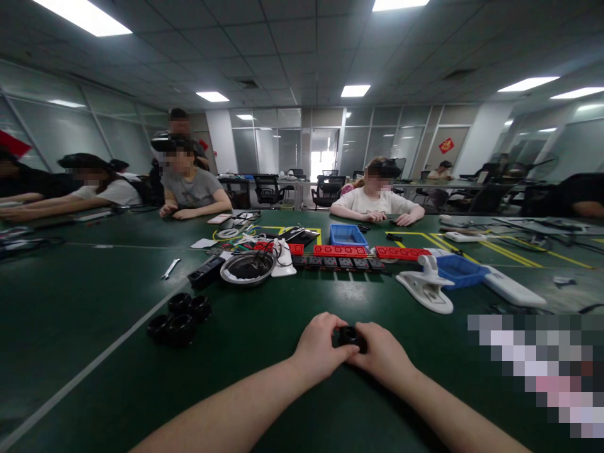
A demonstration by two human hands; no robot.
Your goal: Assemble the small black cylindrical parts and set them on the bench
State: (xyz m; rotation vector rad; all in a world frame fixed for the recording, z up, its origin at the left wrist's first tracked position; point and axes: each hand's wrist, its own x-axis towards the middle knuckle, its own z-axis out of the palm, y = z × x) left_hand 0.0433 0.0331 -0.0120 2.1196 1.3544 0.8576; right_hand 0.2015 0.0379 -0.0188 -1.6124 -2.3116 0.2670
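Note:
My left hand and my right hand meet low in the middle of the green table. Both close their fingers round one small black round part held between them, just above the table top. Much of the part is hidden by my fingers. To the left lie several similar black round parts in a loose cluster, well apart from my hands.
Beyond my hands stand a metal bowl, red and black power strips, blue bins, a white clamp-like device and a white bar. Several people sit along the far and left table edges. A white line crosses the table at left.

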